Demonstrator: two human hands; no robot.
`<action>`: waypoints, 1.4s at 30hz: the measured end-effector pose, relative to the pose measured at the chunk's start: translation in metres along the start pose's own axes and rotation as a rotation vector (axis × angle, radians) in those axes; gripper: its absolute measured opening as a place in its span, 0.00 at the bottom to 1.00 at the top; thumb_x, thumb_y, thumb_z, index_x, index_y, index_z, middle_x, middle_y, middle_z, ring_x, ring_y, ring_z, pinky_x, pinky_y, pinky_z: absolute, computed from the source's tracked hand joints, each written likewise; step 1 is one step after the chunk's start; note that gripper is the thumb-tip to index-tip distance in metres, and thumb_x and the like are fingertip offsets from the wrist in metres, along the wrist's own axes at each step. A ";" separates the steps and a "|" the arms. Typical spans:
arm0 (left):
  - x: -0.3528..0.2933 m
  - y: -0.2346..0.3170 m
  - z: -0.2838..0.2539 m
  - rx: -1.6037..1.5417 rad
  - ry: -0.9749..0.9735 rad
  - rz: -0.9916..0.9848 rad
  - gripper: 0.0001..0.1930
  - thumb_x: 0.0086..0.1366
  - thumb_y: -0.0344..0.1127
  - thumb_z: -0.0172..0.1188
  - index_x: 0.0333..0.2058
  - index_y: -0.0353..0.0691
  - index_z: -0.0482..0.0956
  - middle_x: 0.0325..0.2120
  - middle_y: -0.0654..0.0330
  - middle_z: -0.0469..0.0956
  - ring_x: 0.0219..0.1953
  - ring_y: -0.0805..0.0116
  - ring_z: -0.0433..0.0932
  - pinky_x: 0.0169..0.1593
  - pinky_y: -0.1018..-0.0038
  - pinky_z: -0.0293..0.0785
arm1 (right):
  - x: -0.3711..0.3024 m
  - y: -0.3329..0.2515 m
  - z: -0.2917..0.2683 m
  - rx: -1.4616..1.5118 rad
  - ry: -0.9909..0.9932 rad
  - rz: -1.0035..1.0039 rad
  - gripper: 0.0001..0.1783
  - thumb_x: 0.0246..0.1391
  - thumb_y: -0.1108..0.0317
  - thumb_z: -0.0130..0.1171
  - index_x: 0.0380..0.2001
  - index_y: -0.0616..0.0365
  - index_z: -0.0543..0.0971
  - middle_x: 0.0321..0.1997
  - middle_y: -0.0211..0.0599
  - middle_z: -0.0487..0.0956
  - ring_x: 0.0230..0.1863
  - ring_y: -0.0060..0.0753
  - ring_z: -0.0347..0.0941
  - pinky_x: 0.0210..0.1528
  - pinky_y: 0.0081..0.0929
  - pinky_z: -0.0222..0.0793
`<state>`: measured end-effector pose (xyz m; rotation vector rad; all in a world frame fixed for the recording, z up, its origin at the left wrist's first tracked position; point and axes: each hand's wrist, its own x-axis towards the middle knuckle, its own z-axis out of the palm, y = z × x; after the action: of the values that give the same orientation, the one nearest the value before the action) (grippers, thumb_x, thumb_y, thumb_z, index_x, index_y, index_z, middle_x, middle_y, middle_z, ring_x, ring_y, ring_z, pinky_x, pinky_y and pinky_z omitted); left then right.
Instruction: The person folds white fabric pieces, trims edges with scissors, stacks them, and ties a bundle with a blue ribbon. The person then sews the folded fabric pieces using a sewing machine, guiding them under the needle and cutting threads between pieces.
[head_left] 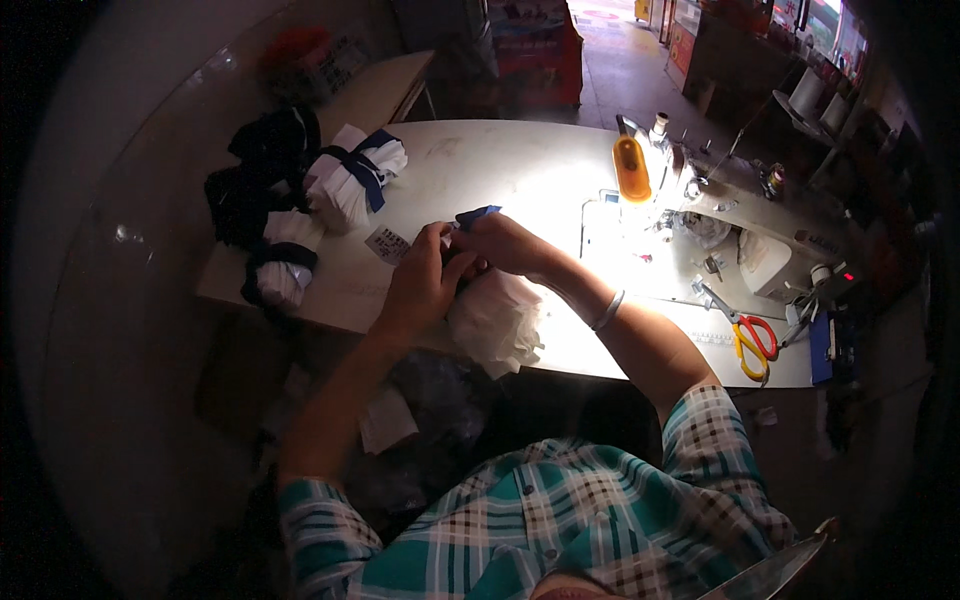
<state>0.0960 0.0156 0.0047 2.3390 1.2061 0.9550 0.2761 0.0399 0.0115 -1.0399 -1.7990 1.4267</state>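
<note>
A: Hands?
B: Left hand [420,285] and right hand [505,243] meet over the desk [480,165] front edge. Fingers of both closed on a blue strip [476,214] and the top of a white cloth [495,322]; cloth hangs over the desk edge below them.

A: Containers?
B: None I can make out. Orange bottle [632,168] lying by the sewing machine [740,245], contents not readable.

A: Labels, packages?
B: Small white tag [388,243] flat on the desk, just left of the left hand, dark print. White paper slip [386,420] lower down, under the desk edge, near the left forearm.

A: Rest?
B: Bundles [345,178] of white cloth tied with dark bands, far left of desk, beside a dark pile. Scissors [748,338], red and yellow handles, right front, well apart from the hands.
</note>
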 end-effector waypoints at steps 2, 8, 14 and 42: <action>-0.009 0.005 0.006 0.029 0.072 -0.034 0.18 0.70 0.43 0.56 0.47 0.33 0.73 0.35 0.51 0.79 0.38 0.61 0.79 0.42 0.66 0.73 | 0.002 0.005 -0.004 0.084 0.008 0.066 0.13 0.64 0.62 0.56 0.43 0.61 0.79 0.34 0.35 0.81 0.30 0.21 0.74 0.32 0.23 0.71; -0.004 0.003 0.008 -0.042 0.111 -0.184 0.12 0.67 0.37 0.59 0.32 0.31 0.80 0.25 0.52 0.81 0.28 0.60 0.79 0.35 0.65 0.74 | -0.011 0.029 0.017 0.334 0.176 -0.316 0.07 0.59 0.70 0.59 0.37 0.60 0.74 0.30 0.33 0.78 0.32 0.30 0.74 0.33 0.26 0.72; 0.010 0.014 -0.008 0.006 -0.135 -0.286 0.13 0.70 0.37 0.55 0.36 0.31 0.80 0.27 0.51 0.81 0.28 0.67 0.78 0.36 0.67 0.72 | -0.024 0.030 0.040 -0.510 0.546 -0.562 0.12 0.43 0.83 0.57 0.33 0.62 0.71 0.31 0.45 0.72 0.32 0.49 0.72 0.33 0.39 0.70; 0.002 0.008 -0.027 -0.663 -0.361 -0.592 0.18 0.70 0.42 0.52 0.48 0.33 0.78 0.40 0.61 0.79 0.44 0.73 0.74 0.50 0.75 0.69 | -0.034 0.025 0.025 -0.581 0.446 -0.570 0.05 0.46 0.78 0.56 0.28 0.63 0.71 0.33 0.47 0.74 0.33 0.52 0.73 0.34 0.40 0.71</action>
<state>0.0826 0.0126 0.0294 1.4325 1.1067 0.5651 0.2776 0.0011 -0.0188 -0.9023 -1.9741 0.3036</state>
